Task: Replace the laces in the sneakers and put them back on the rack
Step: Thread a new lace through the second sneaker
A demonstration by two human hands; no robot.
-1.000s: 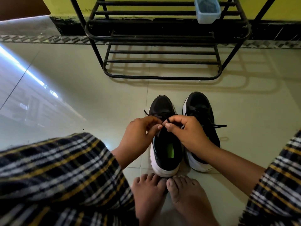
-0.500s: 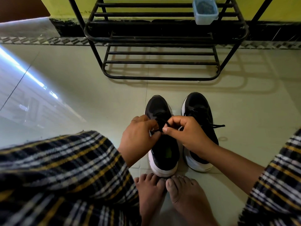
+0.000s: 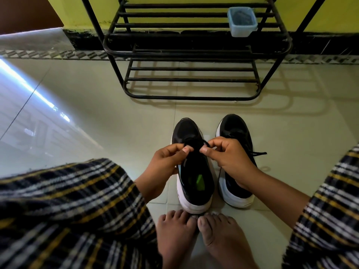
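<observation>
**A:** ok so where are we with this? Looks like we're on the left sneaker [image 3: 191, 167], the one closer to our toes, and both hands are up over the lacing area.

**B:** yep. Left hand [image 3: 165, 167] is pinching one part of the black lace [image 3: 195, 143] between thumb and forefinger, right hand [image 3: 227, 156] is pinching the other part the same way. Other fingers on both hands are curled in. Nothing let go.

**A:** what's different from a second ago though?

**B:** we've pulled the hands a bit apart. A second ago our fingertips were basically touching right over the tongue; now there's a gap between them and the lace bunches into a little loop or knot in the middle. Reads to us like we're cinching a knot or bow, but the lace is black on black, so we can't tell how many eyelets are done.

**A:** so this shoe is nearly finished?

**B:** that's our guess. The right sneaker [image 3: 236, 156] sits just beside it, partly under our right wrist, with its lace ends trailing out to the side, so we can't say it's tied.

**A:** and the rack?

**B:** the black rack [image 3: 186, 79] is ahead on the floor [image 3: 97, 113], well apart from the shoes. Only a small blue container [image 3: 242, 21] sits on an upper shelf. Both sneakers are still on the floor, so the put-back step isn't done yet.
</observation>
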